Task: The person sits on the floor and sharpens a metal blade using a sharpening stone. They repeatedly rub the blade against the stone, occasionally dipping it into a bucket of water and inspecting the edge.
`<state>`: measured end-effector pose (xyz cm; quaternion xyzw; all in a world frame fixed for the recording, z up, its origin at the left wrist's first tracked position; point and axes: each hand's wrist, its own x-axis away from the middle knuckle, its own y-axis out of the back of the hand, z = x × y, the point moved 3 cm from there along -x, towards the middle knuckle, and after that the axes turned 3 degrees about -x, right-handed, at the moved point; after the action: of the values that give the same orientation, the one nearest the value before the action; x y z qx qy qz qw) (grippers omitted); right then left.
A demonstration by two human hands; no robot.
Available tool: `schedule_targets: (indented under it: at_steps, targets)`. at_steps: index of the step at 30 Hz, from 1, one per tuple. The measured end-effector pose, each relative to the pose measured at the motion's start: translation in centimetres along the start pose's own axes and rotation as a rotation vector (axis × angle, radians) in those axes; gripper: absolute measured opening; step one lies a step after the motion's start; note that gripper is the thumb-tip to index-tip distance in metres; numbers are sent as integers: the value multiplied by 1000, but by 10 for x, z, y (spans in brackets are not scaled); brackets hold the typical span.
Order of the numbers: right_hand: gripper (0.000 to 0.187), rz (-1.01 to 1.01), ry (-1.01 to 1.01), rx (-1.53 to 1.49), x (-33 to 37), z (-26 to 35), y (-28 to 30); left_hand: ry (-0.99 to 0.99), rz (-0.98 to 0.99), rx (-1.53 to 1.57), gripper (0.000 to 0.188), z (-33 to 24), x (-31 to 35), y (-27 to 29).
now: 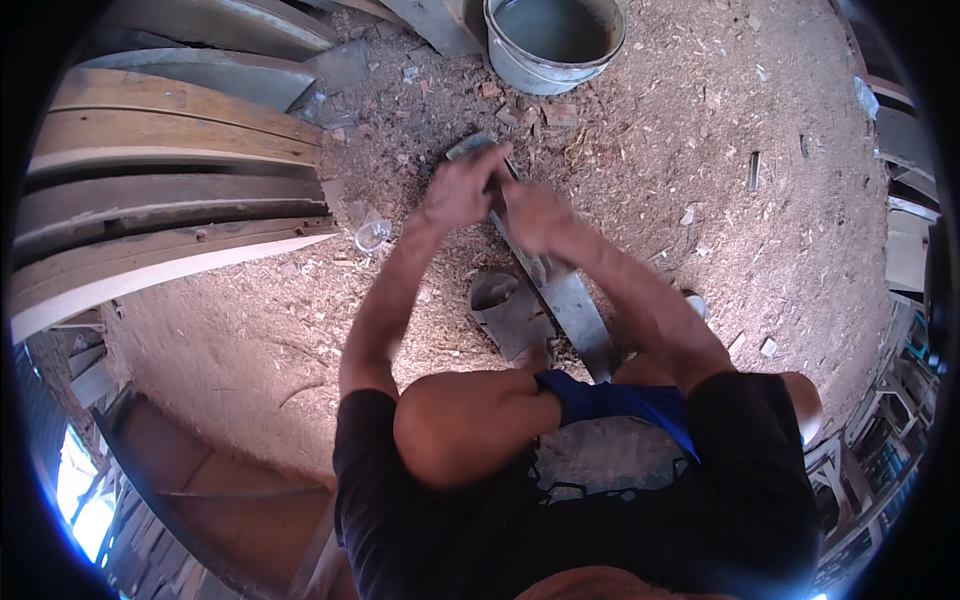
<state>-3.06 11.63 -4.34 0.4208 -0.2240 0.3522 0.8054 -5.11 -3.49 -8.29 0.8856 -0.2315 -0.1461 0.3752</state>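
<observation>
Both hands worked one long blade over sawdust-strewn ground.
One sandal (508, 312) lay nearest. Beyond it, the right hand (535, 215) closed around the long flat blade (560, 290), left hand (462, 185) pressing its far end on a whetstone (470, 146); work seemingly midway. One bucket (553, 42) stood farthest.

A long metal blade (565, 300) lies on the sawdust-covered floor (760, 230), both hands on its far end. A bucket (553, 40) stands beyond; stacked wooden planks (160, 200) lie left; a sandal (508, 312) sits beside the blade.
</observation>
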Motion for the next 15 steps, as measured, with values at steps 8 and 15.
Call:
schedule_targets:
  at_steps: [8,15]
  targets:
    - [54,206,-94,2,92,-39,-74,4,-79,134,62,-55,81,-68]
    - [38,-48,50,3,2,-9,-13,37,30,9,67,-10,4,9]
